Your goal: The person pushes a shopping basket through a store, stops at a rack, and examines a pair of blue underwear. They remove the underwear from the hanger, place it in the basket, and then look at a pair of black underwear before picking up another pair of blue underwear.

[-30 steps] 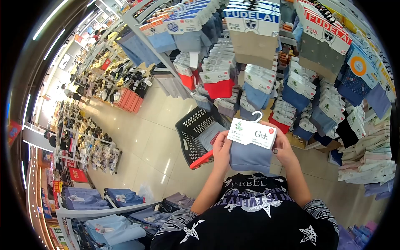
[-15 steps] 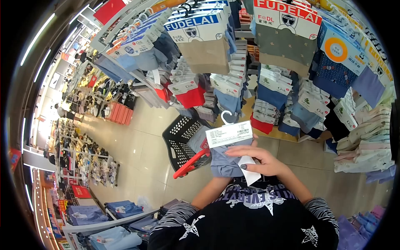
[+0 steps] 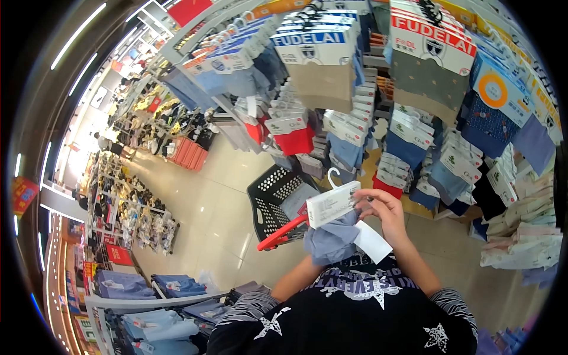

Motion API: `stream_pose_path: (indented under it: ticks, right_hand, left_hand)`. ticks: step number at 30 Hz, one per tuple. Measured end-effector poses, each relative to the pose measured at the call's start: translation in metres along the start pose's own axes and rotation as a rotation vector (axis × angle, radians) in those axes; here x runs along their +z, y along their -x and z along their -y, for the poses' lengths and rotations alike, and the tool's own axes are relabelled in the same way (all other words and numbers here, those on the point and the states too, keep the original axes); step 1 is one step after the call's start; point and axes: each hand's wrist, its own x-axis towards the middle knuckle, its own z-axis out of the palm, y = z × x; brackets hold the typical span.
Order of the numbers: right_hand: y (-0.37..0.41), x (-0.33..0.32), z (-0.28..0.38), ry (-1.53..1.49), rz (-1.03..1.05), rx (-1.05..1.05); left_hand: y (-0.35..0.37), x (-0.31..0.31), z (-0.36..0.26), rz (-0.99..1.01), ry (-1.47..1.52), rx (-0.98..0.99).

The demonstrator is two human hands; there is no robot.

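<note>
In front of my chest is a pair of blue-grey underpants [image 3: 334, 239] on a white hook hanger with a white printed card [image 3: 333, 204]. The cloth hangs bunched below the card. My left forearm ends behind the underpants, so the fingers of that hand are hidden, holding them from beneath. My right hand [image 3: 383, 212] is at the card's right end, its fingers bent and closed at the edge where card and cloth meet. A blank white paper tag [image 3: 373, 241] sticks out below that hand.
A black shopping basket [image 3: 275, 198] with a red handle [image 3: 281, 232] stands on the tiled floor beyond my left side. Ahead, a rack holds several rows of carded underwear [image 3: 319, 77]. Folded blue clothes [image 3: 160, 325] lie on a stand at lower left.
My right hand has moved up from lying across the cloth to the card's right end. The card has tilted, and the underpants have gone from flat to bunched. The view has shifted slightly.
</note>
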Motion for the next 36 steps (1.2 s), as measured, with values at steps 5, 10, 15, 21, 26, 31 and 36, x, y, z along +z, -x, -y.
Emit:
stream_pose_path:
  ticks: [5, 10, 15, 21, 26, 31, 36]
  right_hand:
    - [0.004, 0.039, -0.019, -0.061, 0.174, 0.048]
    - [0.023, 0.091, -0.054, 0.077, 0.400, 0.122]
    - [0.054, 0.135, -0.099, 0.105, 0.287, 0.297]
    - [0.075, 0.166, -0.127, 0.112, 0.045, 0.175]
    - [0.084, 0.180, -0.130, -0.107, -0.263, 0.112]
    - [0.098, 0.190, -0.138, -0.114, -0.280, 0.096]
    - [0.097, 0.207, -0.135, -0.002, -0.106, 0.063]
  left_hand:
    - [0.011, -0.031, 0.027, -0.350, 1.281, -0.600]
    - [0.069, -0.065, 0.077, -0.589, 0.784, -0.560]
    - [0.121, -0.096, 0.071, -0.628, 0.064, -0.565]
    - [0.155, -0.132, 0.054, -0.576, -0.021, -0.592]
    - [0.179, -0.150, 0.042, -0.567, 0.602, -0.393]
    - [0.193, -0.153, 0.036, -0.378, 0.862, -0.469]
    - [0.208, -0.159, 0.041, -0.542, 0.985, -0.412]
